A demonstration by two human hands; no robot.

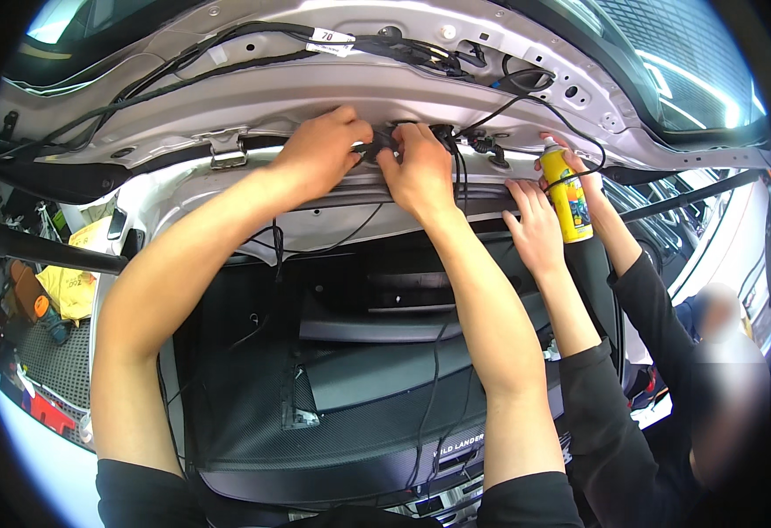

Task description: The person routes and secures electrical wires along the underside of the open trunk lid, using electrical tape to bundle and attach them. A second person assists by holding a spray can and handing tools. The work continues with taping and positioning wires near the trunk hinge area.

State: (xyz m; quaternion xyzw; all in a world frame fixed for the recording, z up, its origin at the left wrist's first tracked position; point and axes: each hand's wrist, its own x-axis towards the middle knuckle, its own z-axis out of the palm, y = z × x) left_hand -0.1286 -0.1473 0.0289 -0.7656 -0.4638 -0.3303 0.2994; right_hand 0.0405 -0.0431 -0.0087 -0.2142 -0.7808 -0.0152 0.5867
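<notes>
Both my arms reach up to the raised tailgate of a car. My left hand (325, 151) is closed, its fingers pinching one end of a black rubber-like piece (376, 144) by the tailgate's hinge edge. On the other side of that piece, my right hand (417, 167) grips it with thumb and fingers; much of it is hidden behind them. Just right of my right hand, black cables (462, 172) hang from the panel. A co-worker's hand (535, 224) rests on the edge, while their other hand (589, 176) holds a yellow spray can (570, 198) upright.
A black wiring harness (227, 40) runs along the bare metal panel above. Gas struts (42, 246) (693, 195) stand at either side. Below lies the black boot trim (341, 440) with loose cables over it. A yellow bag (69, 290) sits at the left.
</notes>
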